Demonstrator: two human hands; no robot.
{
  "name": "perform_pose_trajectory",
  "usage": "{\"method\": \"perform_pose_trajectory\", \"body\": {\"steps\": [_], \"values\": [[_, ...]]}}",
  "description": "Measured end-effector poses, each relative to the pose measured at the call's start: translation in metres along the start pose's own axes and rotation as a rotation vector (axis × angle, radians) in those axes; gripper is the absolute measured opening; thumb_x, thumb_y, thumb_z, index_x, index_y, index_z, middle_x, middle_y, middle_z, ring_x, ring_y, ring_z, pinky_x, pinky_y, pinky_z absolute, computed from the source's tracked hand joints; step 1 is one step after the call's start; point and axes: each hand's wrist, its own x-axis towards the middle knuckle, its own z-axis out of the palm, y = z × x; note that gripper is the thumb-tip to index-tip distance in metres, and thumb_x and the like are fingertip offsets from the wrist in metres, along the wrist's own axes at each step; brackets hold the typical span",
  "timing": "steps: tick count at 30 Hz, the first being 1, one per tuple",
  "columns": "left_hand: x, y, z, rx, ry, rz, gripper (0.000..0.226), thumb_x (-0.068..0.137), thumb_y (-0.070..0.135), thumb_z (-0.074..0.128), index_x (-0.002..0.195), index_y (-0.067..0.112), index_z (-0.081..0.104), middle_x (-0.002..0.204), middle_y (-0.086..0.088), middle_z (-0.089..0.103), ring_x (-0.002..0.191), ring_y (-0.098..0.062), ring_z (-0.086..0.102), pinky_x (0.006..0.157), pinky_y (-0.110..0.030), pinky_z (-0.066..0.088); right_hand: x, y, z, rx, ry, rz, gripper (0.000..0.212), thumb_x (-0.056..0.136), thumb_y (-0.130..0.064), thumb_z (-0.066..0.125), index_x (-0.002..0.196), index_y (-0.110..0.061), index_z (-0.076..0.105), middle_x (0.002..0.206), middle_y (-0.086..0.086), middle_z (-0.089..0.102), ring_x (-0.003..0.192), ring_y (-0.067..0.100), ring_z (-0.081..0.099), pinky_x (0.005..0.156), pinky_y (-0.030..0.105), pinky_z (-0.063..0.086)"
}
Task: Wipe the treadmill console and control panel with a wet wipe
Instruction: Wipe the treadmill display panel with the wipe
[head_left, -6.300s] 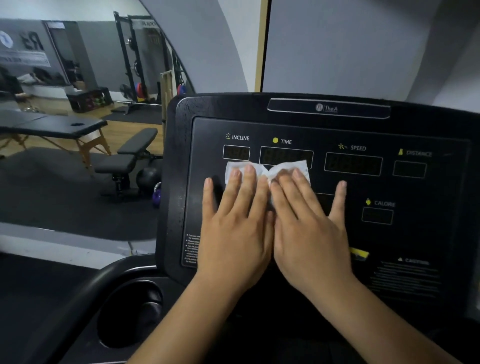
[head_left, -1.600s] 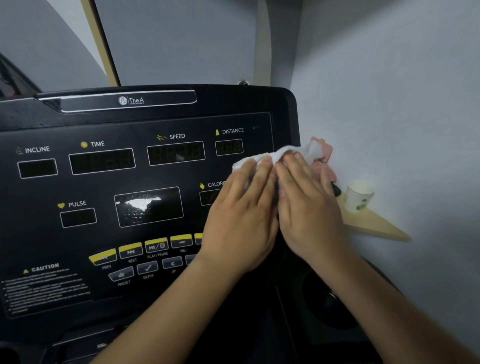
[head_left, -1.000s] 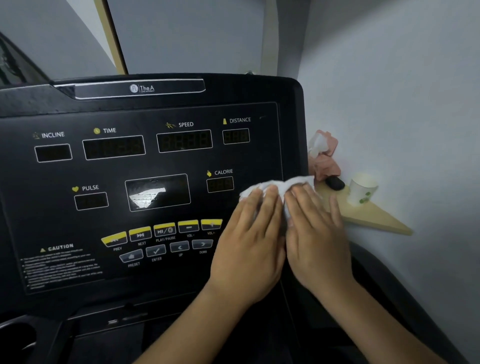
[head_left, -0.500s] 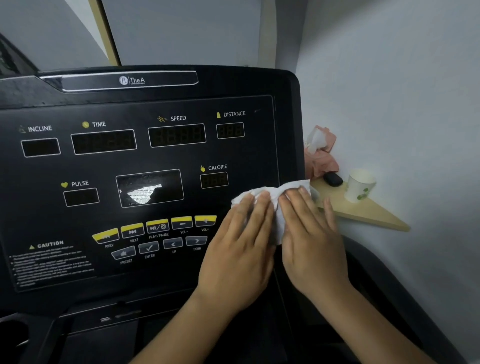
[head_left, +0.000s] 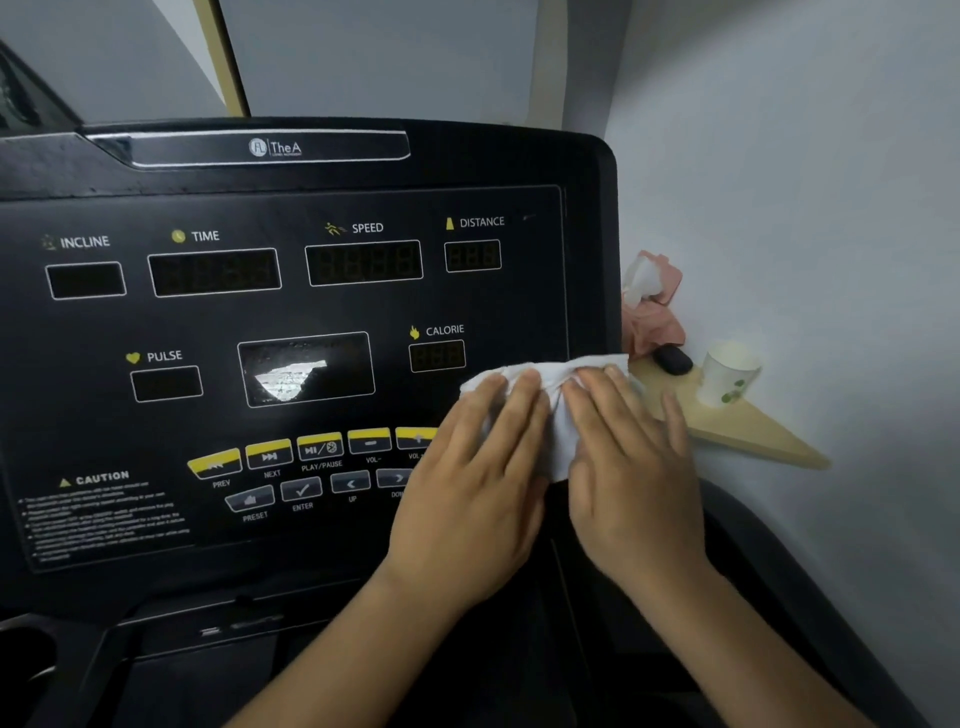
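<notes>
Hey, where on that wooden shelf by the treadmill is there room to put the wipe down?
On the wooden shelf, the bare pointed end in front of the paper cup is free. The back, by the console, is crowded: pink bundle, small black object, cup.

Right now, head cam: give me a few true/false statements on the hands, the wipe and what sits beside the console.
1. The left hand and the right hand both press flat on the white wipe. True.
2. The wipe lies over the INCLINE window. False: it is at the lower right of the control panel, below and to the right of the CALORIE window.
3. A paper cup stands on the wooden shelf to the right of the console. True.
4. The left hand covers the PLAY/PAUSE button. False: the PLAY/PAUSE button is uncovered, left of that hand.
</notes>
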Motion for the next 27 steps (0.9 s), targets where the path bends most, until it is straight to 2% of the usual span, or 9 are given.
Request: {"method": "perform_pose_trajectory", "body": {"steps": [5, 12, 15, 18, 19, 23, 27], "values": [[0.035, 0.002, -0.014, -0.026, 0.027, -0.051, 0.063, 0.097, 0.037, 0.046, 0.148, 0.001, 0.04, 0.157, -0.016, 0.036, 0.146, -0.036, 0.03, 0.118, -0.047, 0.029, 0.029, 0.006, -0.005, 0.116, 0.088, 0.035, 0.053, 0.091, -0.017, 0.031, 0.142, -0.01, 0.044, 0.15, 0.008, 0.042, 0.141, 0.022, 0.033, 0.116, 0.052, 0.021], [-0.011, -0.004, -0.002, -0.016, -0.04, -0.024, 0.059, 0.099, 0.032, 0.047, 0.15, 0.004, 0.039, 0.16, -0.013, 0.031, 0.15, -0.032, 0.023, 0.118, -0.046, 0.03, -0.005, -0.012, 0.003, 0.05, 0.042, -0.027, 0.052, 0.093, -0.02, 0.031, 0.141, -0.009, 0.047, 0.149, 0.008, 0.043, 0.143, 0.024, 0.03, 0.112, 0.058, 0.025], [0.004, -0.007, -0.01, -0.009, -0.066, -0.031, 0.057, 0.104, 0.033, 0.035, 0.153, 0.003, 0.033, 0.161, -0.015, 0.028, 0.151, -0.031, 0.022, 0.119, -0.047, 0.025, 0.013, -0.017, -0.002, 0.038, 0.056, -0.051, 0.05, 0.093, -0.018, 0.035, 0.14, -0.009, 0.047, 0.149, 0.007, 0.042, 0.143, 0.021, 0.03, 0.115, 0.059, 0.018], [0.014, -0.004, -0.014, 0.01, -0.132, -0.031, 0.058, 0.106, 0.033, 0.013, 0.158, 0.006, 0.013, 0.166, -0.014, 0.011, 0.154, -0.028, 0.005, 0.122, -0.046, 0.013, 0.023, -0.023, -0.003, 0.045, 0.077, -0.029, 0.048, 0.095, -0.019, 0.033, 0.141, -0.008, 0.046, 0.15, 0.008, 0.041, 0.144, 0.021, 0.029, 0.117, 0.057, 0.013], [0.01, -0.004, -0.014, 0.001, -0.136, -0.036, 0.058, 0.106, 0.033, 0.012, 0.158, 0.006, 0.013, 0.165, -0.014, 0.012, 0.154, -0.029, 0.005, 0.123, -0.046, 0.013, 0.02, -0.025, -0.002, 0.049, 0.072, -0.032, 0.049, 0.095, -0.019, 0.033, 0.141, -0.008, 0.046, 0.15, 0.008, 0.041, 0.144, 0.022, 0.029, 0.116, 0.057, 0.015], [-0.03, -0.01, -0.008, -0.02, -0.104, -0.057, 0.056, 0.104, 0.033, 0.034, 0.152, 0.004, 0.033, 0.162, -0.014, 0.026, 0.152, -0.031, 0.017, 0.119, -0.047, 0.027, -0.009, -0.035, 0.005, 0.044, 0.007, -0.083, 0.053, 0.092, -0.019, 0.034, 0.142, -0.007, 0.044, 0.151, 0.009, 0.039, 0.144, 0.022, 0.028, 0.114, 0.059, 0.021], [-0.026, -0.021, -0.01, -0.02, -0.104, -0.066, 0.056, 0.105, 0.032, 0.03, 0.153, 0.005, 0.032, 0.163, -0.012, 0.024, 0.152, -0.031, 0.018, 0.119, -0.047, 0.026, -0.001, -0.043, 0.004, 0.058, -0.004, -0.086, 0.054, 0.091, -0.02, 0.034, 0.142, -0.007, 0.043, 0.152, 0.009, 0.038, 0.144, 0.022, 0.028, 0.115, 0.058, 0.017]]}}
